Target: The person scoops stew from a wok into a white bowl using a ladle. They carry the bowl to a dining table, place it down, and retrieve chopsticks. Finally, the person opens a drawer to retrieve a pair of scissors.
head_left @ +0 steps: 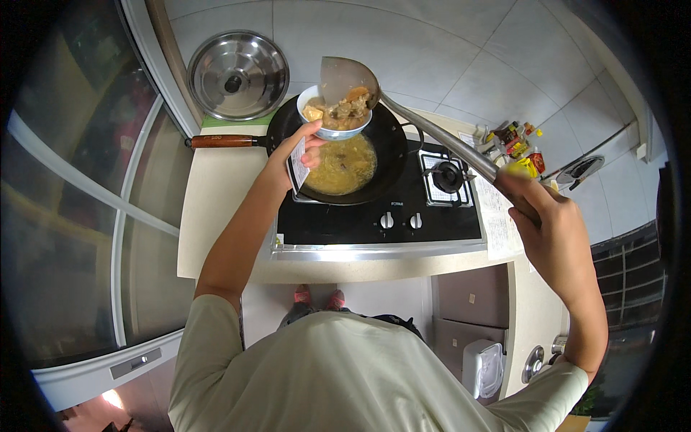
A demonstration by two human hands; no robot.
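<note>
A small white-and-blue bowl [344, 135] is gripped at its near left side by my left hand [294, 153], with my thumb at the rim. It hangs above the far part of a black wok [393, 162] and holds chunky brown and orange food [351, 108]. My right hand [553, 216] is closed round the handle of a long metal wok spatula [445, 137]. The spatula's blade is tilted over the bowl, against the food. Yellowish liquid [342, 169] lies in the wok below. A flat white piece with a dark edge [299, 164] shows beside my left palm; whether I hold it is unclear.
The wok rests on a black gas hob [324, 229], its wooden handle [227, 141] pointing left. Behind that handle, a steel lid [237, 75] leans on the tiled wall. Right of the wok is a second burner [448, 176]; seasoning bottles and packets [515, 144] stand beyond it.
</note>
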